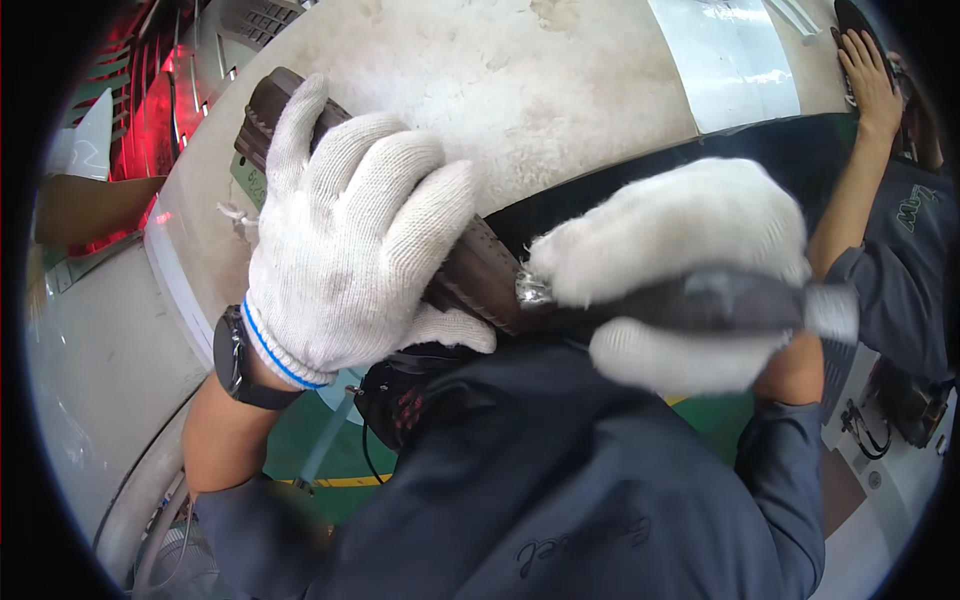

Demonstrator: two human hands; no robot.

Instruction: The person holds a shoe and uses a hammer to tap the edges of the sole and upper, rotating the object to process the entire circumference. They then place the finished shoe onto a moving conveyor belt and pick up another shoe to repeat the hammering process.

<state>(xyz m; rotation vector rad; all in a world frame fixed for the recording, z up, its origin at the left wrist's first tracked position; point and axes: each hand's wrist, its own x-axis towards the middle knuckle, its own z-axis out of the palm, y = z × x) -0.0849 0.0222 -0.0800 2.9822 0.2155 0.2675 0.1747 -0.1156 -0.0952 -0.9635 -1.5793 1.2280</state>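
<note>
A: Hands and part?
B: Our left hand [345,235] grips the brown stitched strip [485,270], slanting across the pale table [460,70]. Our right hand [685,230] is closed around a dark object [710,302], blurred; silvery bit [533,288] by the strip's lower end.
A: Any writing?
B: We see handwriting on the green tag [247,180] near the strip's upper end, script on our dark shirt [560,450].

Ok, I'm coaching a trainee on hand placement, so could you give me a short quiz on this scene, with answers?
1. What colour is the stitched piece under the left hand?
2. True or false: the right hand is empty.
3. Where is the black watch worn? A: left wrist. B: right wrist.

Key:
1. Brown.
2. False; it grips a dark tool, blurred in the picture.
3. A.
</note>
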